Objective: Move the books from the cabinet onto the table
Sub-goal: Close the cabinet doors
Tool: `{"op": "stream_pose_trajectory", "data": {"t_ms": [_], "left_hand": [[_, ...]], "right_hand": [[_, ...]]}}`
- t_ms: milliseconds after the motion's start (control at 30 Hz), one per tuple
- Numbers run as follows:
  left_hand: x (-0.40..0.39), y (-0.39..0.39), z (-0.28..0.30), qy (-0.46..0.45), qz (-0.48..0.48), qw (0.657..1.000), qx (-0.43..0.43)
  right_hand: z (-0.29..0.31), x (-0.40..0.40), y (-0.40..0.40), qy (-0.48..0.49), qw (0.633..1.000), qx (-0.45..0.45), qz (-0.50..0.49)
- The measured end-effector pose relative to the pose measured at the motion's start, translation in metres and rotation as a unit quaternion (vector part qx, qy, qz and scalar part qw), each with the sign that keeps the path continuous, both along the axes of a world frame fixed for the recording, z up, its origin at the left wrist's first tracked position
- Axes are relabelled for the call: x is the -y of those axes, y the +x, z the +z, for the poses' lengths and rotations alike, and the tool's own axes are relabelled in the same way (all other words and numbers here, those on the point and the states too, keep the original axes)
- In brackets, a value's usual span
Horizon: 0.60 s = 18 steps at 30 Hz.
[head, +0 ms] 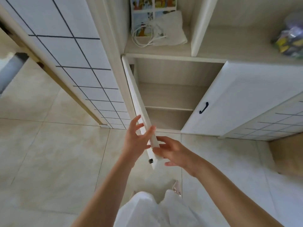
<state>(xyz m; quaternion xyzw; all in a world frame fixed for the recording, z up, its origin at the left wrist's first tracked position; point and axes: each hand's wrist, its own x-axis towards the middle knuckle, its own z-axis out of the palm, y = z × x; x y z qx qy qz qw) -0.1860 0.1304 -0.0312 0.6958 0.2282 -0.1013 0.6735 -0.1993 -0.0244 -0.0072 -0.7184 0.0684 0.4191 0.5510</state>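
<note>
Touching open cabinet door point(141, 112): left hand point(133, 141), right hand point(172, 153), fingers relaxed; shelves point(168, 108) bare.

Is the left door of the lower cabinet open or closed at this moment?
Open. The left cabinet door swings out edge-on toward the camera, showing bare shelves inside. Both hands, left hand and right hand, touch its edge.

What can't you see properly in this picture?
- Table: not in the head view at all.
- Books: top cut off by the frame's edge, cable across the front.
- Bag: blurred, cut by the right edge.
- Open door's handle: mostly behind the door edge.
</note>
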Motion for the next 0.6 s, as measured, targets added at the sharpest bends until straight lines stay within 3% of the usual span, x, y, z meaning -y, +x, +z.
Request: {"op": "stream_pose_trajectory", "data": {"t_ms": [233,300,367,433,500,600], "left_hand": [[0.091,0.038,-0.003,0.010,0.023,1.000,0.016],[0.106,0.050,-0.004,0.064,0.003,0.998,0.023],[0.118,0.060,-0.004,0.175,-0.011,0.983,0.051],[0.118,0.070,-0.001,0.319,-0.035,0.938,0.129],[0.109,0.085,-0.003,0.441,-0.080,0.866,0.224],[0.098,0.116,-0.015,0.499,-0.177,0.787,0.317]], "right_hand": [[0.008,0.096,0.060,-0.002,0.997,0.012,0.080],[0.010,0.116,0.076,-0.003,0.996,0.014,0.087],[0.012,0.138,0.092,-0.003,0.996,0.014,0.087],[0.013,0.155,0.106,-0.010,0.996,0.014,0.087],[0.012,0.169,0.119,-0.019,0.996,0.010,0.087],[0.015,0.185,0.140,-0.019,0.995,0.025,0.092]]}}
